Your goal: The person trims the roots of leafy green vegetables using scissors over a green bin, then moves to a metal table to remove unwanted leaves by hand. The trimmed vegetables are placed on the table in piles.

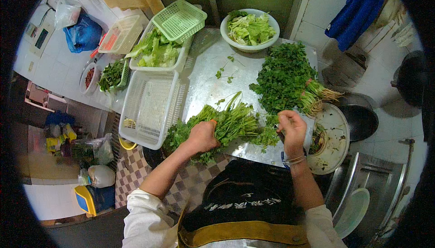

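My left hand (204,136) is closed around a bunch of cilantro (234,120), its stems pointing right and its leaves hanging over the front edge of a metal table (207,84). To the right, my right hand (291,125) has its thumb and fingertips pinched near a thin cilantro stem (271,115). Loose leafy sprigs (266,135) lie just left of that hand. Behind it rests a pile of cilantro bunches (285,74) with roots, tied with reddish bands. A few small sprigs (229,74) are scattered on the metal surface.
An empty white plastic basket (149,105) is left of the bunch. Behind it, another basket (185,56) holds lettuce, with a green basket (180,20) on top. A bowl of lettuce (249,42) stands at the back. A round lid-like rim with scraps (334,139) and a sink (377,173) are at right.
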`<state>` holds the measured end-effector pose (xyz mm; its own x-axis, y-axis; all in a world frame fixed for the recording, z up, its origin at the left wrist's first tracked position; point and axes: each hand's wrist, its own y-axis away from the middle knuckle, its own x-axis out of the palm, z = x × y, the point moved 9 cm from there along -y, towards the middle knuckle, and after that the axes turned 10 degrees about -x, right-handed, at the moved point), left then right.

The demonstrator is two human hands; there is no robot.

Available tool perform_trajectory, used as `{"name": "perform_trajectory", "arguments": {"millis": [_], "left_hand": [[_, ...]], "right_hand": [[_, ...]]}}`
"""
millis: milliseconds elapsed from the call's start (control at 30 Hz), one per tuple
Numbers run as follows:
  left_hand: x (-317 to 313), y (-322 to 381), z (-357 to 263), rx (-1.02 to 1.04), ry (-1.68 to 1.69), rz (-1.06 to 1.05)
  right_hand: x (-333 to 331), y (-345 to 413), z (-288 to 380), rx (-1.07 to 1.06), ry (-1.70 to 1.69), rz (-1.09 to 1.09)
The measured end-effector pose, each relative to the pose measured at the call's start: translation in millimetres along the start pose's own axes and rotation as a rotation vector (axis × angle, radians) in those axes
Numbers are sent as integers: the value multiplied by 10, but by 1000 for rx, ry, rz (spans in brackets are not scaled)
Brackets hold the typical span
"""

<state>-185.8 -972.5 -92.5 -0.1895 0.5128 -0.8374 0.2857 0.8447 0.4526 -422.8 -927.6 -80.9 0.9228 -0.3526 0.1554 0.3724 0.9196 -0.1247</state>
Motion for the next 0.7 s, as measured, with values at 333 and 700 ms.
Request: {"name": "perform_trajectory", "arguments": {"millis": [333, 700], "left_hand": [[56, 73, 99, -159, 179, 188], [14, 186, 117, -123, 266, 235]], "right_hand": [[50, -30, -29, -49, 119, 56], [-14, -105, -126, -147, 604, 99]]}}
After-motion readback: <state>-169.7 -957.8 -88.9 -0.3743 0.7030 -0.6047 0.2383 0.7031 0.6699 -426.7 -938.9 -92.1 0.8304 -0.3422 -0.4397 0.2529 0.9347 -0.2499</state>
